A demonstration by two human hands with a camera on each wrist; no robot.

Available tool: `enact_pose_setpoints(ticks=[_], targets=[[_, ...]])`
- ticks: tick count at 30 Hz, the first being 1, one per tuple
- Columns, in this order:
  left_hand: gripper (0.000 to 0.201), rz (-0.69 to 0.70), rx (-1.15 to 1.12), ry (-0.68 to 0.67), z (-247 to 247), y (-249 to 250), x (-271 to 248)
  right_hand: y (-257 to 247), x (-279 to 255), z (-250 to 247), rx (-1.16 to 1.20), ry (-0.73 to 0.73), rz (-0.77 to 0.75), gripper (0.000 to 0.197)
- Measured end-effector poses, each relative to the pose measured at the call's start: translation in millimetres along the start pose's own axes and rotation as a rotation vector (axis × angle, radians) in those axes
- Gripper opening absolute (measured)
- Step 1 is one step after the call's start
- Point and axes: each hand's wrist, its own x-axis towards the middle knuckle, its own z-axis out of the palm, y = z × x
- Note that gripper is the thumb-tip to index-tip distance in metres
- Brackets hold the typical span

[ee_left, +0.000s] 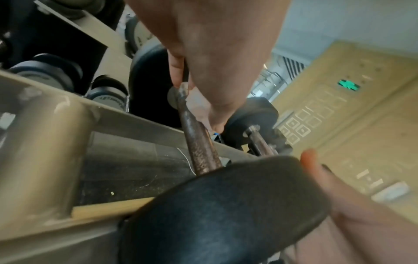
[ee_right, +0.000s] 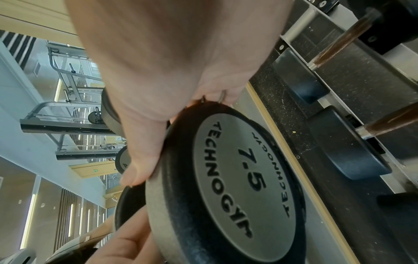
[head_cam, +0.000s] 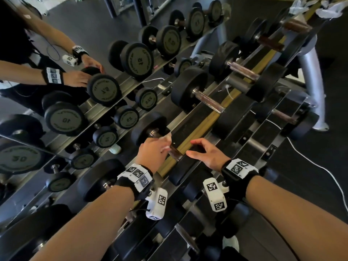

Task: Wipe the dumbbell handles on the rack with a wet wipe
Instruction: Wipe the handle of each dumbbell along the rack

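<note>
My left hand [head_cam: 160, 149] grips a white wet wipe [head_cam: 167, 138] wrapped round the rusty brown handle [head_cam: 176, 154] of a small black dumbbell on the rack [head_cam: 199, 127]. The left wrist view shows the fingers [ee_left: 178, 71] curled over the handle [ee_left: 200, 144] near its far head, with the wipe [ee_left: 199, 105] under them. My right hand [head_cam: 195, 147] rests with spread, nearly straight fingers on the near head [head_cam: 183, 172] of the same dumbbell. In the right wrist view the palm [ee_right: 181, 71] lies on the rim of that head [ee_right: 237, 178], which is marked 7.5.
More dumbbells [head_cam: 207, 98] with brown handles lie further along the top tier and on the lower tier. A mirror [head_cam: 56, 91] on the left reflects the rack and the hands. A white cable [head_cam: 310, 161] runs over the dark floor at the right. Crumpled white cloths [head_cam: 329, 8] lie at the far end.
</note>
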Motion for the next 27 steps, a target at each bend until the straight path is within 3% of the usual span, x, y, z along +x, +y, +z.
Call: enact_pose_setpoints(ticks=[4,9,14,19,23,25,27], targets=[[0.037,0.245,0.292,-0.045,0,-6,-4,-2,-2,-1,-0.005,-0.007,-0.002,0.058],[0.037,0.147,0.322,-0.005,-12,-19,1,-6,-5,-1,0.001,-0.031,-0.017,0.054],[0.035,-0.046,0.124,-0.024,-14,-10,3,-4,-4,1,0.010,-0.016,-0.017,0.062],[0.038,0.176,0.047,-0.264,3,3,-11,-2,-4,5,0.062,0.012,-0.013,0.065],[0.038,0.021,0.078,-0.187,-13,-16,5,-3,-5,2,0.040,-0.017,-0.009,0.066],[0.038,-0.072,-0.089,-0.152,-21,-21,14,-3,-5,1,0.037,-0.022,-0.012,0.067],[0.038,-0.149,-0.265,-0.199,-20,-15,14,-1,-4,1,0.046,-0.026,-0.014,0.064]])
